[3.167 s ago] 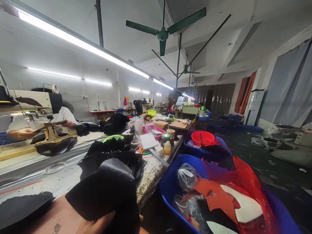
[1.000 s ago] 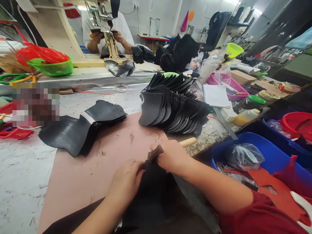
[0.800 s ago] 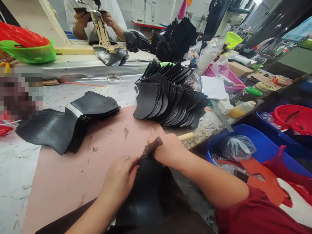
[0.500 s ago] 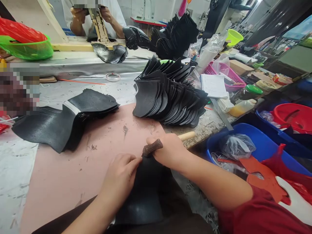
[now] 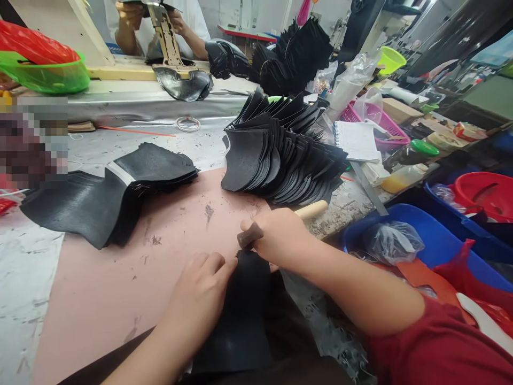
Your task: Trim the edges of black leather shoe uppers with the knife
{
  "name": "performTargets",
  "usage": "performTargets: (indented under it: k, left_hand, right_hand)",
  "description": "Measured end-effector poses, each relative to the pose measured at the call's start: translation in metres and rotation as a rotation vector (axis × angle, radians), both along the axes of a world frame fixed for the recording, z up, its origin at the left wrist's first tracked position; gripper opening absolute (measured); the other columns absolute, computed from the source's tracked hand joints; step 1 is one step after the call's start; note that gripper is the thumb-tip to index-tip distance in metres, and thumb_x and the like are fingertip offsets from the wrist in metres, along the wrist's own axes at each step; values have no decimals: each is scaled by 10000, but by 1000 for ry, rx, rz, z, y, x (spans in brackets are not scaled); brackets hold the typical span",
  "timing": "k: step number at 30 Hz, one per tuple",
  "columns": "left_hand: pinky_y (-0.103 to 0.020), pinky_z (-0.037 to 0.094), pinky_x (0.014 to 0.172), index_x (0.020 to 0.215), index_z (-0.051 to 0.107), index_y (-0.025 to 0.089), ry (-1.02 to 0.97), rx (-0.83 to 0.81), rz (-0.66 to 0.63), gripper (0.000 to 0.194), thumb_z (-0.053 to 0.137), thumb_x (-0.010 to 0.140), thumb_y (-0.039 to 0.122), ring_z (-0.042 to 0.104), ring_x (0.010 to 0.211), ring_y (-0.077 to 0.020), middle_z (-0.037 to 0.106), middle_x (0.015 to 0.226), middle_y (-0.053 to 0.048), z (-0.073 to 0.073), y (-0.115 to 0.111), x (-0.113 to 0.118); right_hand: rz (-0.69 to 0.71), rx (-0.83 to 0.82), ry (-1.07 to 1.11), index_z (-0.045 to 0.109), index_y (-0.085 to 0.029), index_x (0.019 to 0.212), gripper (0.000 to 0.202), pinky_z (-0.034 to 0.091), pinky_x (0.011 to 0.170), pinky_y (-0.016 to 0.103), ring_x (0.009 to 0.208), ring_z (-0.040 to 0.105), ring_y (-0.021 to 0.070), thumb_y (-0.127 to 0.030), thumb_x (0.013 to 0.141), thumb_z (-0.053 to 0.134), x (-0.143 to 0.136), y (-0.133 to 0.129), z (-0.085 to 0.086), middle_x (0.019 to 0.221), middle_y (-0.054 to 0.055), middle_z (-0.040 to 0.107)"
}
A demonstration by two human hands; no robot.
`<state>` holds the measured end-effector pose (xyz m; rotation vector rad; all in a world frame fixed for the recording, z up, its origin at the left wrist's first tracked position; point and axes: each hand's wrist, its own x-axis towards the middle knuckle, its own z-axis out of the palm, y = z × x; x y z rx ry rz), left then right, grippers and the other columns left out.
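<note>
My right hand (image 5: 282,238) is closed around a hammer (image 5: 312,209). Its pale wooden handle sticks out on the far side of the fist, and its dark brown head is over the top edge of a black leather piece (image 5: 244,321). With thumb and fingers pressed together, my left hand (image 5: 204,280) pinches the left side of that edge, close beside the hammer head. The leather hangs down from the table edge toward my lap. Whether the hammer head touches the leather I cannot tell. Both hands are at the near edge of a pink work mat (image 5: 100,299).
A banded stack of black pieces (image 5: 156,171) lies on the left. Fanned black pieces (image 5: 276,160) stand ahead, with a notebook (image 5: 355,140) and metal ruler (image 5: 371,190) to their right. Blue bins (image 5: 404,214) are at right. Across the table, a person's hands (image 5: 130,21) work at a machine.
The hammer head has risen slightly and turned in my right hand. My left hand keeps its pinch on the leather. The view has shifted a little.
</note>
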<state>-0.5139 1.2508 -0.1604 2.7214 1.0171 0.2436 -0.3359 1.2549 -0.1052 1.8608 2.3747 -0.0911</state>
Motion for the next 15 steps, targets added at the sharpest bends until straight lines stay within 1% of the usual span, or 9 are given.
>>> performTargets:
  k: [2,5,8,10,12,15]
  left_hand:
    - [-310,430,625,972,594,209,-70,-76,26,280,357,833,157,513,699,-175,574,784,-49,-2,1,0]
    - [-310,439,664,892,598,186,-177,-132,51,273,329,849,202,530,738,-174,591,802,-53,-4,2,-1]
    - [-323,423,653,895,613,207,-133,-118,47,268,351,839,211,530,730,-181,597,793,-47,-3,3,-4]
    - [-329,412,662,905,615,218,-95,-122,40,250,379,824,202,532,743,-186,606,796,-41,-1,4,-6]
    - [-330,407,686,880,613,212,-94,-136,32,225,399,816,195,535,763,-186,614,804,-38,1,5,-8]
    - [-333,402,688,869,617,221,-72,-140,23,207,416,823,213,529,760,-188,607,797,-30,2,5,-11]
  right_hand:
    - [-30,15,13,592,-201,830,229,324,547,249,667,576,169,-276,811,377,1,0,0,678,44,618]
    - [-26,-38,5,598,-192,824,215,332,548,256,666,577,178,-272,793,401,2,-1,-1,687,52,621]
    - [-18,-49,-6,599,-189,812,198,342,569,263,678,575,182,-231,776,409,3,-2,-2,697,57,621]
    - [0,-32,19,600,-195,841,216,349,597,267,698,573,181,-236,787,394,2,-2,-2,715,55,621]
    - [25,-54,28,606,-187,852,223,351,609,269,698,572,182,-242,781,401,1,-3,-2,724,61,623]
    - [27,-68,20,615,-177,826,217,354,605,273,687,574,189,-232,769,413,-1,-3,-1,699,68,622]
